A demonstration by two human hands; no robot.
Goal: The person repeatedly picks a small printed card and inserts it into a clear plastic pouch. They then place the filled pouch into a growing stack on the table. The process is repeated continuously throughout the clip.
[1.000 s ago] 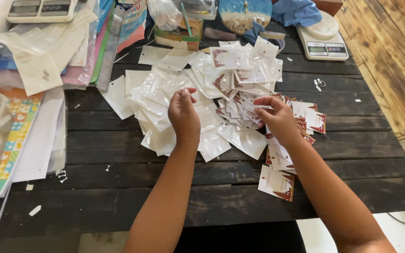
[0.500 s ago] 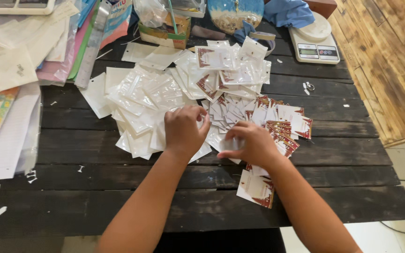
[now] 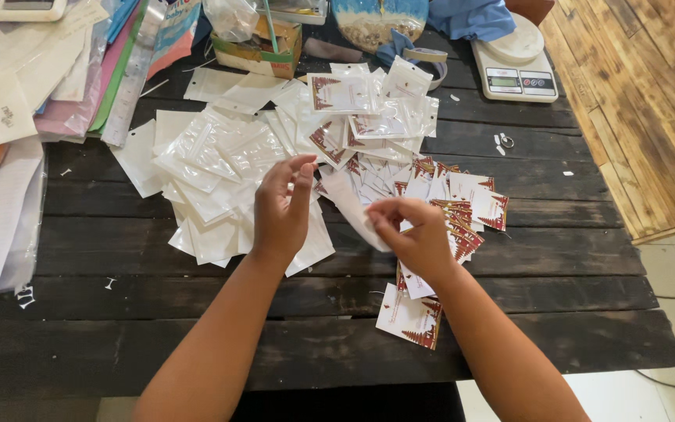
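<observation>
Pinching one clear pouch by its lower end, the right hand lifts it just above the middle of the dark plank worktop. The left hand hovers beside it, fingers loosely spread and holding nothing, over a heap of empty pouches. Red-and-white printed cards lie fanned under the right hand. A white kitchen scale sits at the far right corner.
</observation>
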